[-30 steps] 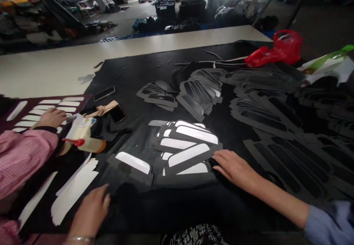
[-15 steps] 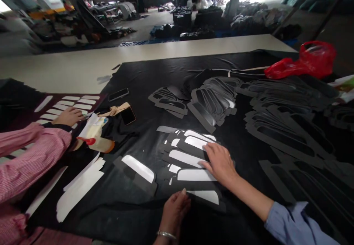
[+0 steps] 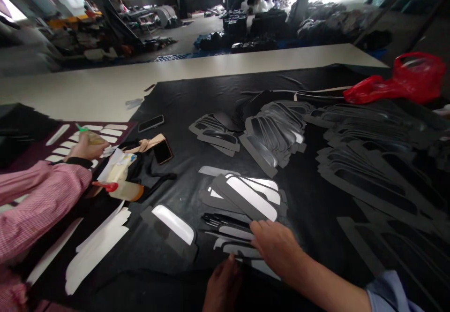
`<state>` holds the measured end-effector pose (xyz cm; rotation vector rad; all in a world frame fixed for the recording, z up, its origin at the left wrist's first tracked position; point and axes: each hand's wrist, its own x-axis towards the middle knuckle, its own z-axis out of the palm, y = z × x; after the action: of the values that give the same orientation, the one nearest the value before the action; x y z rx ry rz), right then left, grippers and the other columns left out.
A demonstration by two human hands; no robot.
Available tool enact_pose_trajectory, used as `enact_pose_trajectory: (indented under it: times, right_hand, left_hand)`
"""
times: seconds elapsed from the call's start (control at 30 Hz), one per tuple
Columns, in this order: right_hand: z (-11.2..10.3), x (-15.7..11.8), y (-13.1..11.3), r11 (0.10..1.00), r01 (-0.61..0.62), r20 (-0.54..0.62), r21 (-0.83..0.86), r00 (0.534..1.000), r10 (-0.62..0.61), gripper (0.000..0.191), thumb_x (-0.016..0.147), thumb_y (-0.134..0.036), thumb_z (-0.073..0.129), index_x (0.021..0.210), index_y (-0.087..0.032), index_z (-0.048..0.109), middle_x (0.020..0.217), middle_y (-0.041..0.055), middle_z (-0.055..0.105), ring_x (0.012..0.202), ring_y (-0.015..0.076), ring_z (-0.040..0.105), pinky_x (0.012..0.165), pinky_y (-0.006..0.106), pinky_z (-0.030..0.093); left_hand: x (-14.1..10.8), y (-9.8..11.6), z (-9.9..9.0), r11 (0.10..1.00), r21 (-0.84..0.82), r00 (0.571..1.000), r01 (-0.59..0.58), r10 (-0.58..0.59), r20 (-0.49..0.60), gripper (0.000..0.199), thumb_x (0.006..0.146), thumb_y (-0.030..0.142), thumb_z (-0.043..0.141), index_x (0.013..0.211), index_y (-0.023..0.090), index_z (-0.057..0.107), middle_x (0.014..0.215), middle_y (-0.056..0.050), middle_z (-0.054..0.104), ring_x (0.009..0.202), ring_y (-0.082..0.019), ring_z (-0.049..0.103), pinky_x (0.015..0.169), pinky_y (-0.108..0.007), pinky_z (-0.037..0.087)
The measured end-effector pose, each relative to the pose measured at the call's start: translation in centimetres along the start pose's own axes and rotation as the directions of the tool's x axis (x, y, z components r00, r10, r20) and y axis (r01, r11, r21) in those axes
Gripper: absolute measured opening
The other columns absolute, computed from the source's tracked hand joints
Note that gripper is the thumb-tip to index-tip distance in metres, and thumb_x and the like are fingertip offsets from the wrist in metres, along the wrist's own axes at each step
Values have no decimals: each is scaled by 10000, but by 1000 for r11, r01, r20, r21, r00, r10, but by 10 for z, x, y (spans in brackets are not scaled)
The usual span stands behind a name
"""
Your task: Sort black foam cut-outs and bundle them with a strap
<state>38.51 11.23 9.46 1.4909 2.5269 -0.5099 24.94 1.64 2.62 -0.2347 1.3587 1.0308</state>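
My right hand (image 3: 276,246) is closed around the right ends of several dark grey cut pieces (image 3: 235,233), tilted up in a bunch. My left hand (image 3: 222,284) is pinched at the bunch's lower left edge; its fingers are dim, and what they grip I cannot make out. Just beyond lies a loose fan of grey pieces with white rounded strips (image 3: 251,194), one resting crosswise on top. A single grey piece with a white strip (image 3: 174,224) lies apart to the left. Black sheet material (image 3: 168,260) is spread underneath.
A co-worker's hand (image 3: 87,148) holds a green-tipped bottle at the left. Near it are a red-tipped glue bottle (image 3: 126,191), two phones (image 3: 162,151) and white strips (image 3: 100,251). Stacked grey pieces (image 3: 276,133) and a red plastic bag (image 3: 415,79) lie farther right.
The fanned pile has been split: my right hand has moved nearer and now grips the near pieces, tilted up. The co-worker's hand now holds up a green-tipped bottle.
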Motion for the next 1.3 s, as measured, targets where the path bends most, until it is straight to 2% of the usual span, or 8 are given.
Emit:
enact_pose_trajectory:
  times: [0.3,0.4,0.53,0.67,0.83,1.0,1.17,1.3]
  right_hand:
    - [-18,7,20,989,-4,248,150,968,-34,251,836,-392,508,1015,-222,555,977,54,655,908,234,620,700,293,423]
    - [-14,6,13,997,18,251,69,967,-35,439,745,-460,604,1103,-214,540,992,90,653,929,279,610,719,332,441]
    - [-9,4,3,1000,6,285,0,959,-6,363,774,-414,560,1070,-204,579,942,109,667,861,286,633,687,347,453]
    - [-3,16,27,976,-74,343,206,939,-1,423,741,-515,543,999,-193,635,907,98,687,875,273,629,723,322,448]
    - [-3,35,62,795,-179,363,579,930,-55,414,752,-533,508,840,-156,655,836,53,697,775,199,632,683,240,451]
    - [-12,38,61,906,-187,285,380,955,77,394,760,-504,496,794,-148,662,789,102,689,769,237,629,659,275,443]
    - [-10,42,73,814,-188,348,549,937,-18,369,728,-488,538,794,-143,653,827,85,693,787,228,631,691,269,462]
    - [0,43,85,681,-238,397,692,914,-85,433,702,-509,572,866,-114,643,876,96,693,807,234,628,710,282,483]
  left_hand:
    - [-14,2,9,1000,-7,999,18,-18,27,484,467,424,832,815,142,647,912,-69,651,847,-148,588,788,-254,436]
    - [-15,-2,11,1000,17,1000,6,-6,-22,523,467,428,827,866,154,629,955,-68,635,851,-155,574,751,-266,442]
    - [-17,-7,12,998,34,998,-49,50,-35,554,521,415,801,966,153,602,1032,-91,611,909,-177,572,756,-267,441]
    - [-17,-11,12,997,24,996,-74,75,-40,580,542,408,796,1010,147,573,1000,-80,603,809,-134,576,716,-233,441]
    - [-16,-12,12,996,19,994,-82,83,-73,607,584,389,779,1065,131,515,927,-64,593,764,-116,561,705,-229,448]
    - [-20,-9,16,996,63,997,-67,69,-27,471,682,347,707,1064,130,539,1000,-86,609,871,-147,573,701,-218,444]
    - [-20,-8,14,994,8,959,-111,109,-262,441,754,221,636,1155,136,473,1179,-119,544,1046,-160,535,809,-210,436]
    - [-15,-7,9,991,-41,942,-129,110,-316,540,768,200,623,1235,96,370,1167,-158,530,925,-137,589,792,-215,463]
